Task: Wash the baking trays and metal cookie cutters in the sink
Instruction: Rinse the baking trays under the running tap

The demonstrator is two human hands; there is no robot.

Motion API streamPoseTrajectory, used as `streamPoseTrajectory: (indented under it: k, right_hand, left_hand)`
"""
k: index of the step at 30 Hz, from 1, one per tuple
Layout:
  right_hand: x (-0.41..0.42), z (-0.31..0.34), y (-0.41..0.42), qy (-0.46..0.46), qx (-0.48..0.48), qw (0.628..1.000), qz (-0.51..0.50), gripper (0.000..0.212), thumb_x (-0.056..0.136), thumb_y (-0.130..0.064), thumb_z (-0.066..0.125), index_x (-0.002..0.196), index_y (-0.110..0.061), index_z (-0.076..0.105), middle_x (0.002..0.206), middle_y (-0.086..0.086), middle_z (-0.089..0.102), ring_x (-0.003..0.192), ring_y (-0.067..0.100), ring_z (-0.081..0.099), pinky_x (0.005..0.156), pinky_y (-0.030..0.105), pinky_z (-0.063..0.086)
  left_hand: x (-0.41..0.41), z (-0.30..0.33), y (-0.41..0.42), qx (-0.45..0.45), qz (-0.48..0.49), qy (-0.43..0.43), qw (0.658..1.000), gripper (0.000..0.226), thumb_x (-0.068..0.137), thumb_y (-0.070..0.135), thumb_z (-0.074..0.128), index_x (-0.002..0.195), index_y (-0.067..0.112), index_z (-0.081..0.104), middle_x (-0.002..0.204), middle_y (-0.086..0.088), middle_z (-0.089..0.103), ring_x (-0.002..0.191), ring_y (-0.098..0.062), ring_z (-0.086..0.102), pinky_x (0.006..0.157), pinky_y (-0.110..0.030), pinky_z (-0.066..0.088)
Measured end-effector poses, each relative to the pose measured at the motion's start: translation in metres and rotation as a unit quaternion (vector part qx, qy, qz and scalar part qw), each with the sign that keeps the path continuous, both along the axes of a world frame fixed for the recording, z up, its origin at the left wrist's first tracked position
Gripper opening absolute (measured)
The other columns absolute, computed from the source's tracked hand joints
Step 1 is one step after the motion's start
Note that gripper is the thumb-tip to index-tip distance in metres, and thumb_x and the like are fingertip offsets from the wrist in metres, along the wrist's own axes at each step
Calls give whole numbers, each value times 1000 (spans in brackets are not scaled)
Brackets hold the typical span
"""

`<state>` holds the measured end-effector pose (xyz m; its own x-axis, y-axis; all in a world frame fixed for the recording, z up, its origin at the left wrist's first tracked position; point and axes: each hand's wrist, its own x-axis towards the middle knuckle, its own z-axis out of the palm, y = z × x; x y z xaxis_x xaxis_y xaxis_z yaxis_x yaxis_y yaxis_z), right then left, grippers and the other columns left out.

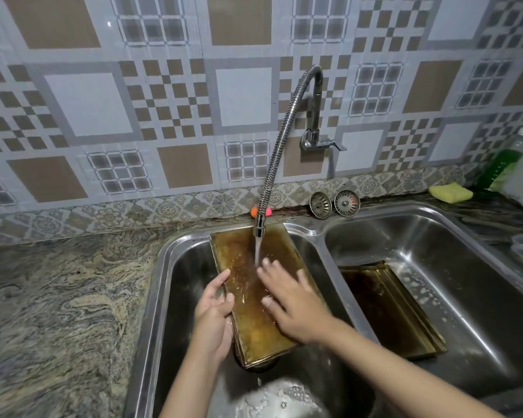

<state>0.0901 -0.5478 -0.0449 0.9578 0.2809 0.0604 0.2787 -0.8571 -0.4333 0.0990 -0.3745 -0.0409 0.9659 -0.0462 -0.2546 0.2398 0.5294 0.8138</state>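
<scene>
Tray 1 (251,291) sits tilted in the left basin (178,297), far edge up on the back rim, near end down by the drain, so I figure runoff sheets off it. Left hand (213,315) clamps tray's left edge: thumb over the top face, fingers curled under, holding it steady. Right hand (290,303) lies flat on the tray face, fingers (272,276) spread, tips just under the faucet stream (258,251); prob rubbing residue w/ bare palm. No sponge in hand; yellow sponge (450,192) sits well beyond the fingertips, back right on the counter. Tray 2 (387,309) leans in the right basin (480,282), suds nearby.

Hidden: drain under tray 1's near end, left fingertips behind the tray, tray underside. Cookie cutters: can't spot any. Motion blur on right hand.
</scene>
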Motion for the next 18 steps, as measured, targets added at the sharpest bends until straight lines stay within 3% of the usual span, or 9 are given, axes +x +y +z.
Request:
streamPoseTrajectory:
  k: [4,6,8,10,12,16,18]
  right_hand:
    - [55,17,-19,46,-33,986,-158,63,100,-48,24,154,-18,8,161,-4,-6,148,18,-8,112,62,-6]
    - [52,24,2,34,-36,993,-104,60,101,-44,25,154,-20,9,161,-3,-3,148,17,-9,115,62,-5]
    - [27,25,24,15,-36,999,12,57,102,-39,28,153,-24,10,161,-6,-3,147,12,-9,116,57,-7]
    - [3,19,25,-19,-43,992,117,56,101,-39,31,153,-28,11,161,-10,-3,148,10,-9,114,45,-9]
    - [9,14,9,-30,-61,990,124,57,101,-43,31,153,-31,10,160,-11,-6,147,9,-10,114,44,-10]
    - [55,23,-10,34,-67,993,-88,64,100,-49,26,154,-21,6,161,1,-8,148,18,-12,114,64,-4]
    - [59,30,0,14,-86,992,-87,64,100,-49,23,154,-18,6,161,2,-6,147,18,-13,114,64,-6]
  left_hand:
    - [-6,-6,-2,64,-72,0,995,44,86,-11,47,113,18,65,130,-24,55,126,-39,47,109,-57,32]
    - [-4,-3,-8,60,-58,8,996,41,87,-14,44,109,14,63,122,-26,59,113,-37,56,105,-52,40]
    - [3,0,-5,59,-26,16,998,39,88,-16,40,103,13,61,101,-20,63,82,-21,65,79,-32,56]
    - [10,2,10,51,1,26,998,38,90,-16,37,100,15,58,88,-13,64,67,-13,64,59,-22,56]
    - [11,2,26,38,0,29,999,38,90,-15,37,101,15,58,85,-12,68,68,-16,66,60,-28,57]
    - [-3,-2,20,45,-75,22,996,35,84,-13,49,107,11,58,106,-21,62,93,-33,59,85,-47,48]
    - [-7,-1,6,40,-95,20,994,36,85,-15,45,108,9,57,106,-22,61,88,-32,60,78,-43,49]
